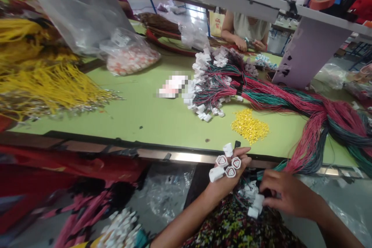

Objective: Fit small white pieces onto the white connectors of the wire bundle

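Note:
Several white plug connectors (222,161) stick out of my left hand (229,178), which is closed round them at the table's front edge. Some show their hollow ends with small holes and a reddish ring inside. To its right, my right hand (286,193) bends its fingers at a bunch of white connectors (255,201) on dark wires above my lap. Its fingertips touch or nearly touch one connector; whether they pinch it is hard to tell. Beyond both hands, a pile of small yellow pieces (250,126) lies on the green table (145,120).
A large bundle of red, green and black wires (285,99) with white connectors spreads across the right side. Yellow wires (52,85) and a clear bag of orange-white parts (132,56) lie left. A purple post (310,50) stands at right. Another person (247,31) sits across.

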### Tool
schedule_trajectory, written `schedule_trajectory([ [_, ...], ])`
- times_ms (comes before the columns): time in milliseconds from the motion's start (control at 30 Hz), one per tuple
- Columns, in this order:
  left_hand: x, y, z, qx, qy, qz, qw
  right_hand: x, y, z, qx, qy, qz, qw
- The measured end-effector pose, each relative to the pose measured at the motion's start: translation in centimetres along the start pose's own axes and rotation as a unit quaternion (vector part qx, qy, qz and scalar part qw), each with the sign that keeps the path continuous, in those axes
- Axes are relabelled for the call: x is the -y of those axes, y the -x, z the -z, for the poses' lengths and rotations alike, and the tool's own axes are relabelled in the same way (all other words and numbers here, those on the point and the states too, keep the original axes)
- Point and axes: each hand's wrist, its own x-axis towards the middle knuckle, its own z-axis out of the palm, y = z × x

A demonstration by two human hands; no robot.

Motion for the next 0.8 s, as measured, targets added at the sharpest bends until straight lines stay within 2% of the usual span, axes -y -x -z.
schedule_trajectory([
  [67, 0.3, -0.2, -0.3, 0.023, 0.001, -0.016, 1.0, 0.7, -1.1, -0.2, -0.086, -0.046, -0.007, 0.995],
  [167, 0.9, -0.4, -0.5, 0.072, 0.009, -0.091, 0.993, 1.7, -3.5, -0.6, -0.228, -0.12, 0.015, 0.966],
  [267, 0.7, -0.2, -0.2, 0.095, -0.015, -0.15, 0.984, 1.9, -5.0, -1.1, -0.25, -0.172, 0.05, 0.952],
  [367, -0.2, 0.3, 0.4, 0.094, -0.015, -0.108, 0.99, 1.0, -4.8, -1.6, -0.246, -0.204, 0.043, 0.947],
  [433, -0.8, 0.7, 0.9, 0.128, 0.054, -0.056, 0.989, 0.2, -4.0, -1.9, -0.248, -0.211, 0.043, 0.945],
  [533, -1.3, 0.9, 1.4, 0.168, 0.175, 0.04, 0.969, -0.5, -2.9, -1.9, -0.239, -0.186, 0.071, 0.95],
  [633, -1.5, 0.5, 1.5, 0.177, 0.184, 0.102, 0.961, -0.4, -2.4, -1.5, -0.23, -0.149, 0.103, 0.956],
  [700, -1.5, 0.3, 1.3, 0.164, 0.177, 0.116, 0.963, -0.5, -2.6, -1.3, -0.23, -0.138, 0.1, 0.958],
  [800, -1.0, 0.1, 0.9, 0.099, 0.221, 0.119, 0.963, -1.2, -3.4, -1.4, -0.268, -0.124, 0.031, 0.955],
])
